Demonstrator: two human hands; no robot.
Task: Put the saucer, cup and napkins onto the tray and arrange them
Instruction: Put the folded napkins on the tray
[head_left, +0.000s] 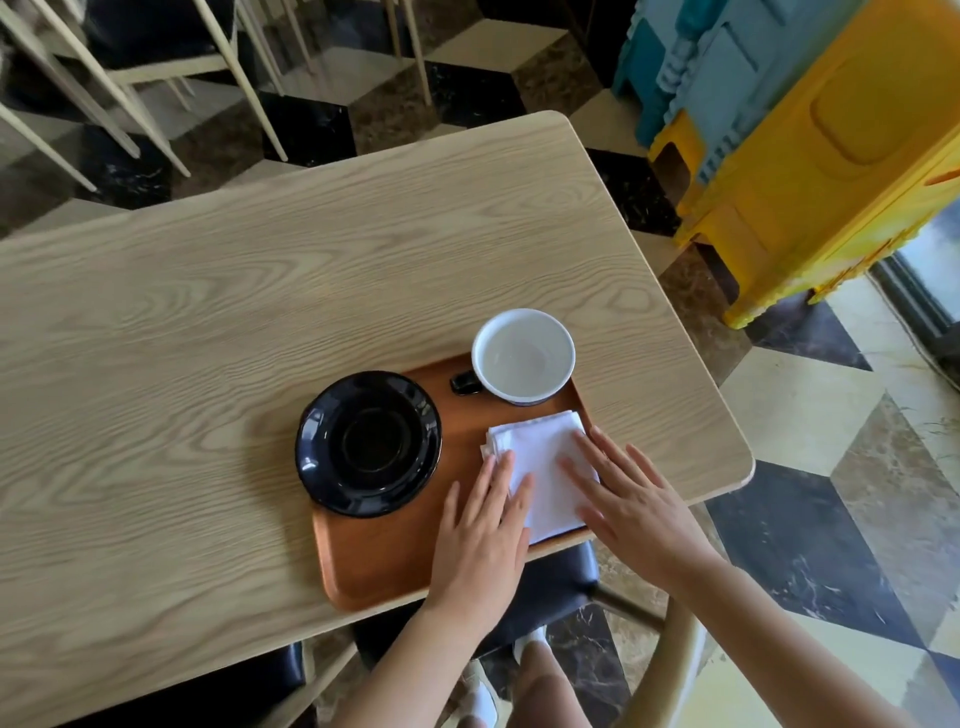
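Observation:
A brown wooden tray (384, 561) lies near the table's front right corner. On its left part sits a black saucer (369, 442), overhanging the tray's left edge. At the tray's far right stands a cup (523, 356), white inside, with a dark handle pointing left. A stack of white napkins (543, 467) lies on the tray's right side. My left hand (483, 535) rests flat with its fingertips on the napkins' left edge. My right hand (631, 506) lies flat on their right edge, fingers spread. Neither hand grips anything.
The light wooden table (208, 322) stretches left and back. A black chair seat (550, 587) sits below the table's front edge. Yellow and blue plastic crates (810, 156) stand to the right on the floor. Chair legs (156, 93) stand behind the table.

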